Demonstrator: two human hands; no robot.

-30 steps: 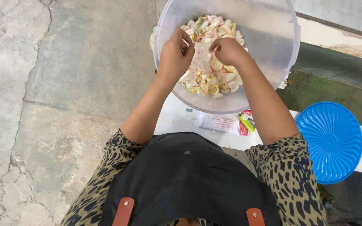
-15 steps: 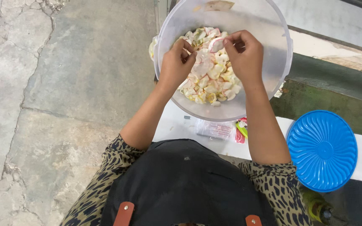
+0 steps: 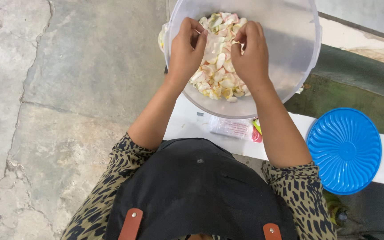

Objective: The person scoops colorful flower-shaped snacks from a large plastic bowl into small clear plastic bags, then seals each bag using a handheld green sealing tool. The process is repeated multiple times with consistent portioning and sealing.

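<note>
Fingers of both hands are curled nearly closed and pinch one thin, pale, see-through sheet (image 3: 212, 44) between them, stretched over a heap of cut fruit pieces (image 3: 221, 73). On the left hand (image 3: 184, 51) the fingertips (image 3: 196, 32) grip the sheet's edge at its 9 o'clock side; the right hand (image 3: 250, 55) grips it at 3 o'clock. Whether the sheet is a wrapper or a slice of peel I cannot tell.

Pale yellow, white and pink, the heap lies inside a large clear plastic tub (image 3: 290, 49), filling the tub's 9 o'clock half. Both wrists reach over the rim from 6 o'clock.

To do this well, I judge that the pull should be even on both sides and kept low over the heap, so the sheet does not tear and no pieces are flicked over the rim.

Under the tub is a white ledge (image 3: 187, 124). At 6 o'clock from the tub, touching its shadow, lies a small flat packet (image 3: 232, 128) with red and green at one end. At 4 o'clock, well apart from the hands, a round ribbed blue lid (image 3: 344, 150) rests on the ledge. From 7 to 10 o'clock spreads a cracked stone floor (image 3: 58, 98). The person wears a spotted top (image 3: 303, 195) under a black apron (image 3: 196, 191).
</note>
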